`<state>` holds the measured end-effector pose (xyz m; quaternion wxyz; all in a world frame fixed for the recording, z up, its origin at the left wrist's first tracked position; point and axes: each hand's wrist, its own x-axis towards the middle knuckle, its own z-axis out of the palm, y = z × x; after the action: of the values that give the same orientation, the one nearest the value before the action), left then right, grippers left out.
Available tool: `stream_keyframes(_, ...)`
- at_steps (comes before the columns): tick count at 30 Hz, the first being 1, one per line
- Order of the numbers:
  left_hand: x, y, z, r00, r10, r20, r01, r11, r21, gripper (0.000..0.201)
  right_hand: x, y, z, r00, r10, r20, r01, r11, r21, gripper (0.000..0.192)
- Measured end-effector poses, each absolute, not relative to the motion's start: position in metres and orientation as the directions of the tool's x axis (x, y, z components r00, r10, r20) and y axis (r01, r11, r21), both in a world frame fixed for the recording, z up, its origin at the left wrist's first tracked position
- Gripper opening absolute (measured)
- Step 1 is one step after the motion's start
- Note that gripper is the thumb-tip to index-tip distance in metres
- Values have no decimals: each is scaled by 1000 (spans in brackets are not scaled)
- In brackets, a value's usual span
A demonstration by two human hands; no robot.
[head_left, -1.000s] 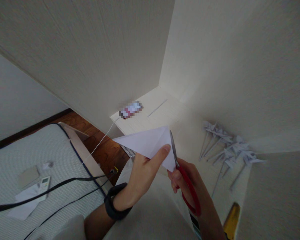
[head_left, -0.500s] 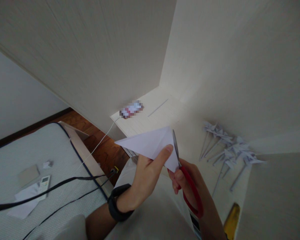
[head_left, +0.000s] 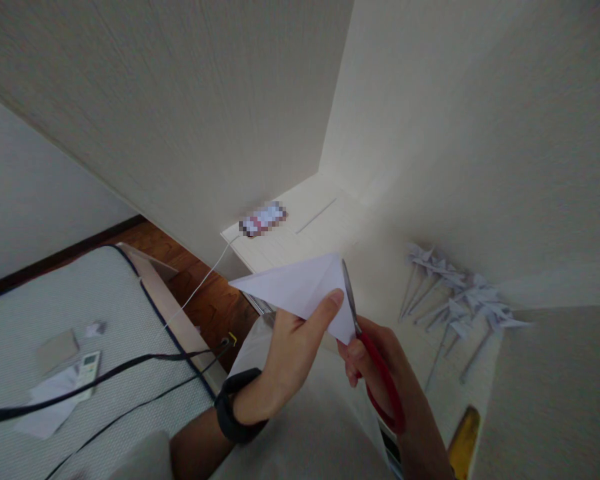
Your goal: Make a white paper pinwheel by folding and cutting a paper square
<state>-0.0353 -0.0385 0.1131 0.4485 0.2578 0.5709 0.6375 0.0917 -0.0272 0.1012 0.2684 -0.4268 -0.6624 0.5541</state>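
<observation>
A sheet of white paper, folded into a long triangle, is pinched in my left hand, thumb on top and fingers underneath. My right hand grips a pair of scissors by the red handles. The scissors' blades lie along the paper's right edge, pointing up and away from me. Whether the blades are fully closed on the paper cannot be made out. Some fingers of my right hand are hidden behind the handles and paper.
Several paper pinwheels on sticks lie at the right of the pale desktop. A thin stick and a blurred phone-like object with a white cable lie farther back. On the mattress are a remote and paper. A yellow object sits lower right.
The scissors and my right hand have shifted very slightly left, with the blades now closer against the paper's right edge. My left hand and the paper stay nearly still.
</observation>
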Motion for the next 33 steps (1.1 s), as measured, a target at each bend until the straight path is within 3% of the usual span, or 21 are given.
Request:
stream_keyframes(9, -39, -35, 111, -569, 803, -177, -233, 49, 971, 11, 92, -25, 106, -489, 868, -88, 357, 107, -928, 56)
stream_keyframes(16, -33, -35, 109, -591, 803, -78, -131, 0, 991, 16, 88, -28, 98, -513, 849, -128, 262, 12, -965, 60)
stream_keyframes(26, -25, -35, 112, -614, 784, -95, -146, 6, 989, 22, 82, -34, 100, -486, 849, -209, 197, -127, -972, 57)
stream_keyframes(33, -25, -35, 112, -623, 776, -100, -133, 21, 991, 24, 84, -32, 100, -459, 875, -156, 296, -15, -955, 55)
